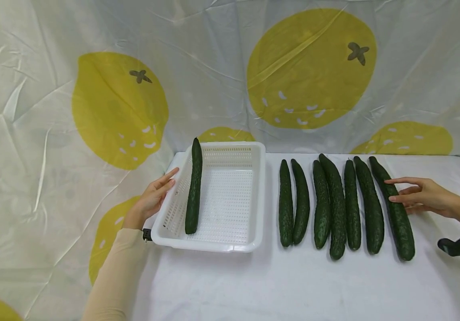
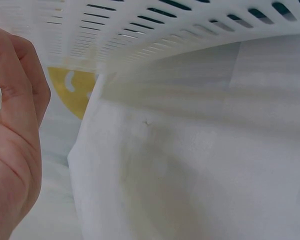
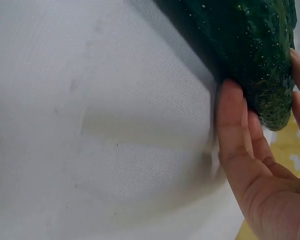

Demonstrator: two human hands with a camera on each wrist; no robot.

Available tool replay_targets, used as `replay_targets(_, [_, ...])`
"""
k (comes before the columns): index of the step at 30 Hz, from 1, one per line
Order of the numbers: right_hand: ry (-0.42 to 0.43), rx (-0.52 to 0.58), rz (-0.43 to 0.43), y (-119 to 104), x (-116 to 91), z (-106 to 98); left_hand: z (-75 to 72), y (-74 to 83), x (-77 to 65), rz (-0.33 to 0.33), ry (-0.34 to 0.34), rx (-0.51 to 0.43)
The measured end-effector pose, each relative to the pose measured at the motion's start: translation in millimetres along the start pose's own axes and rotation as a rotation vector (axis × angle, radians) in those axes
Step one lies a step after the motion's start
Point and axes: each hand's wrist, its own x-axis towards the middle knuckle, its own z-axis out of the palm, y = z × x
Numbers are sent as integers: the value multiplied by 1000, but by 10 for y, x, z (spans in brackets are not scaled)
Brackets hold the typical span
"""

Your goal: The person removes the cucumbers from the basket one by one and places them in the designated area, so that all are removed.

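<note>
My left hand (image 1: 155, 198) is at the left side of a white plastic basket (image 1: 259, 196), its extended fingers along the rim. In the left wrist view the same hand (image 2: 12, 130) shows relaxed fingers beside the slotted basket wall (image 2: 135, 30). A dark green cucumber (image 1: 194, 191) leans lengthwise in the basket, its upper end over the far rim. At the right end of a row, my right hand (image 1: 426, 196) holds the upper part of a cucumber (image 1: 398, 223). The right wrist view has fingers (image 3: 232, 120) on both sides of this cucumber (image 3: 250, 50).
Several more cucumbers (image 1: 337, 214) lie side by side on the white cloth-covered table (image 1: 314, 290), between basket and right hand. Behind the table hangs a pale curtain (image 1: 209, 53) printed with yellow lemons.
</note>
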Motion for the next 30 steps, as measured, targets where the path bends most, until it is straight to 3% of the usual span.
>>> replay_targets(10, [-16,-7,-21,-29,-20,-15,-18,-12,1,11,4,16])
replay_targets(20, [-30,44,-39,-45,-44,-163,-11,-21,6,17,0,12])
replay_targets(25, [54,18,-43,-186,-42,-218,2,-15,-1,21,3,24])
replay_targets(30, [67,36,-95,-418,-5,-261,6,-16,2,18,6,28])
